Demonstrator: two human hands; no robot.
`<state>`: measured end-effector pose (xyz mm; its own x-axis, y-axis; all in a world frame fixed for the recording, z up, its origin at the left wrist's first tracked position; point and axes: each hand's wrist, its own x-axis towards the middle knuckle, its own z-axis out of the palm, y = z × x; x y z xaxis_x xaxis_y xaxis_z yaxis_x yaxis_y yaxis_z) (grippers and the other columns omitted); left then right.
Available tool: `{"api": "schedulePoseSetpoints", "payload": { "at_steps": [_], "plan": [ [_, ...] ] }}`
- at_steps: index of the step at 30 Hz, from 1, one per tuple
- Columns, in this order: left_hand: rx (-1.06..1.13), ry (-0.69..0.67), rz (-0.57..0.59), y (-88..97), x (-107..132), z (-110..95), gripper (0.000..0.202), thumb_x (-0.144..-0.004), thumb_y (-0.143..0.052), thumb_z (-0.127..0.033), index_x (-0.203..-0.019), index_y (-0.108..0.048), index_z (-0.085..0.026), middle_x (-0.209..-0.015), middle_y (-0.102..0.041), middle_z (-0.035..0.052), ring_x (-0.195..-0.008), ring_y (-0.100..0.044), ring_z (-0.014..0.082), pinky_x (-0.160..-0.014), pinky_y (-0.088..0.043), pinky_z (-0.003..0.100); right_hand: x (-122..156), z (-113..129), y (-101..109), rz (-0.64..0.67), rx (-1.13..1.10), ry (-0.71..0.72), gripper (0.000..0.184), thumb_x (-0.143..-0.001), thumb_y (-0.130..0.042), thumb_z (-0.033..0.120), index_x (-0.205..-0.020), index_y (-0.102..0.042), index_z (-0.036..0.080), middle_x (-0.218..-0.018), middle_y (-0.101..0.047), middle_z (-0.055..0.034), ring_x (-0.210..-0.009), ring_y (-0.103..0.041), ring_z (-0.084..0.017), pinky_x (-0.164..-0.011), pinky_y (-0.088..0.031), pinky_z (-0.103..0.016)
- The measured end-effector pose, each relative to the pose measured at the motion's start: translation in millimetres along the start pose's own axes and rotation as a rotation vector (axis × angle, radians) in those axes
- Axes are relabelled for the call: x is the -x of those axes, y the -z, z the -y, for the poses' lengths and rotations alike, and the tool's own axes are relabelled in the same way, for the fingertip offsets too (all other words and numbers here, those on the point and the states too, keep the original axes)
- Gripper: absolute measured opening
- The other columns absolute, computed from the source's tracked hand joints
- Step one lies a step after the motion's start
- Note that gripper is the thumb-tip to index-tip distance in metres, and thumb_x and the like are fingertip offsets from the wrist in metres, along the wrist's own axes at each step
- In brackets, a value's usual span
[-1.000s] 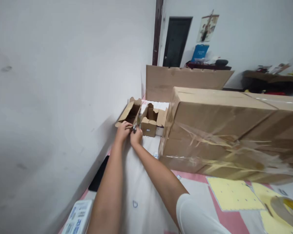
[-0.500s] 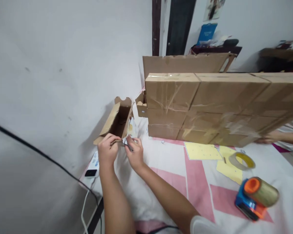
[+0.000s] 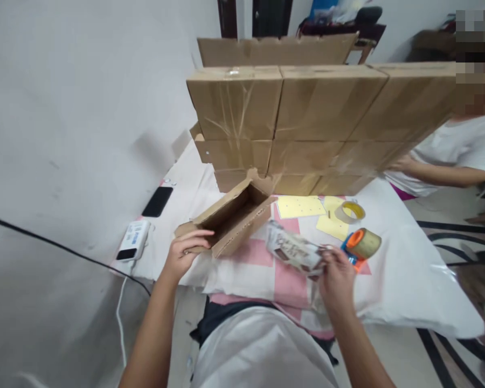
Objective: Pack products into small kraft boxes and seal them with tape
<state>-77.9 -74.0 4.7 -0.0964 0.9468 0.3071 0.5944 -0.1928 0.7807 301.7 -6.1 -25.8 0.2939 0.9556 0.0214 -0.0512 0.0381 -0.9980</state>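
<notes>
My left hand (image 3: 191, 249) grips the near end of an open, narrow cardboard box (image 3: 242, 226), fingers over its edge. The box is tilted over the cloth, and its inside looks dark and hollow. In my right hand (image 3: 337, 269) is a crinkled, printed snack packet (image 3: 293, 250), pinched at its right end and blurred by motion. The packet hangs over the table to the right of the box. Close beyond that hand lies a blue and orange tape dispenser (image 3: 353, 250) with a roll of tape (image 3: 366, 242).
Stacked, taped cardboard boxes (image 3: 242, 105) stand behind. Yellow sheets (image 3: 301, 206) and a clear tape roll (image 3: 351, 212) lie before them. A black phone (image 3: 157, 201) and a white power bank (image 3: 134, 240) with a cable lie left. Another person's arm (image 3: 440, 173) reaches the stack's right side.
My left hand has brought the cardboard box rightward, away from the wall. My right hand has moved right with the packet. The view has shifted, and a black phone now shows.
</notes>
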Motion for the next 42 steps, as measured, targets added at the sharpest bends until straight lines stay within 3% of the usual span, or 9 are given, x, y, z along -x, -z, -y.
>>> {"api": "schedulePoseSetpoints", "payload": {
  "at_steps": [5, 8, 11, 14, 18, 23, 26, 32, 42],
  "plan": [
    [0.054, 0.011, 0.367, -10.9, -23, -9, 0.026, -0.084, -0.053, -0.024, -0.077, -0.079, -0.022, -0.162, -0.036, 0.0080, -0.099, -0.072, 0.0244, -0.097, -0.053, 0.039, -29, 81, 63, -0.195, 0.195, 0.263, 0.034, -0.083, -0.058, 0.060, -0.107, -0.069, 0.038, -0.105, -0.067, -0.0172, -0.090, -0.068, -0.033, -0.066, -0.053, -0.053],
    [0.043, 0.050, 0.532, -12.5, -41, -19, 0.026, -0.080, -0.052, -0.020, -0.078, -0.078, -0.022, -0.166, -0.029, 0.0068, -0.093, -0.073, 0.0219, -0.093, -0.055, 0.037, -39, 130, 52, -0.225, 0.363, 0.417, 0.047, -0.091, -0.033, 0.069, -0.125, -0.060, 0.049, -0.119, -0.063, -0.0165, -0.101, -0.068, -0.034, -0.069, -0.052, -0.057],
    [0.049, 0.076, 0.609, -12.0, -55, -24, 0.028, -0.074, -0.050, -0.015, -0.077, -0.077, -0.021, -0.167, -0.027, 0.0051, -0.097, -0.072, 0.0217, -0.089, -0.056, 0.033, -57, 153, 9, 0.072, 0.108, 0.543, 0.029, -0.085, -0.055, 0.067, -0.099, -0.066, 0.045, -0.093, -0.065, -0.0097, -0.083, -0.069, -0.026, -0.076, -0.054, -0.054],
    [0.054, 0.066, 0.642, -12.2, -61, -24, 0.031, -0.071, -0.048, -0.011, -0.078, -0.077, -0.021, -0.167, -0.028, 0.0021, -0.108, -0.070, 0.0231, -0.088, -0.057, 0.030, -82, 146, -49, 0.503, -0.120, 0.451, 0.033, -0.075, -0.076, 0.061, -0.075, -0.063, 0.031, -0.068, -0.061, -0.0002, -0.067, -0.067, -0.018, -0.077, -0.056, -0.048],
    [0.120, 0.061, 0.668, -13.5, -60, -17, 0.039, -0.070, -0.045, -0.006, -0.085, -0.078, -0.021, -0.169, -0.020, -0.0011, -0.108, -0.071, 0.0207, -0.087, -0.059, 0.028, -115, 107, -107, 1.077, 0.130, 0.242, 0.034, -0.087, -0.066, 0.053, -0.080, -0.069, 0.020, -0.079, -0.072, -0.0015, -0.081, -0.073, -0.019, -0.080, -0.055, -0.040],
    [0.116, 0.031, 0.649, -11.2, -53, -5, 0.049, -0.062, -0.043, -0.001, -0.086, -0.079, -0.023, -0.169, -0.016, -0.0035, -0.132, -0.058, 0.0291, -0.103, -0.054, 0.039, -131, 69, -115, 1.396, 0.872, 0.350, 0.019, -0.088, -0.059, 0.012, -0.086, -0.077, 0.020, -0.083, -0.076, 0.0012, -0.080, -0.071, -0.016, -0.078, -0.049, -0.028],
    [0.119, -0.020, 0.634, -10.7, -50, 0, 0.053, -0.061, -0.042, 0.002, -0.091, -0.079, -0.024, -0.168, -0.017, -0.0034, -0.146, -0.043, 0.0292, -0.116, -0.042, 0.043, -120, 71, -110, 1.587, 1.105, 0.404, 0.024, -0.091, -0.056, 0.009, -0.091, -0.077, 0.021, -0.080, -0.075, -0.0005, -0.071, -0.068, -0.016, -0.069, -0.045, -0.026],
    [0.147, -0.026, 0.619, -14.1, -46, 3, 0.049, -0.070, -0.045, 0.003, -0.094, -0.077, -0.024, -0.169, -0.015, -0.0017, -0.143, -0.046, 0.0249, -0.117, -0.039, 0.035, -97, 66, -112, 1.599, 1.244, 0.557, 0.051, -0.094, -0.066, 0.032, -0.143, -0.056, 0.019, -0.144, -0.057, -0.0170, -0.119, -0.063, -0.034, -0.092, -0.050, -0.041],
    [0.142, -0.063, 0.576, -17.0, -50, 6, 0.046, -0.071, -0.045, 0.000, -0.093, -0.078, -0.024, -0.168, -0.020, -0.0012, -0.144, -0.046, 0.0263, -0.118, -0.039, 0.036, -89, 68, -127, 1.656, 1.230, 0.707, 0.030, -0.097, -0.052, 0.010, -0.121, -0.068, 0.018, -0.091, -0.075, -0.0094, -0.084, -0.071, -0.023, -0.074, -0.046, -0.031]
  ]
}}
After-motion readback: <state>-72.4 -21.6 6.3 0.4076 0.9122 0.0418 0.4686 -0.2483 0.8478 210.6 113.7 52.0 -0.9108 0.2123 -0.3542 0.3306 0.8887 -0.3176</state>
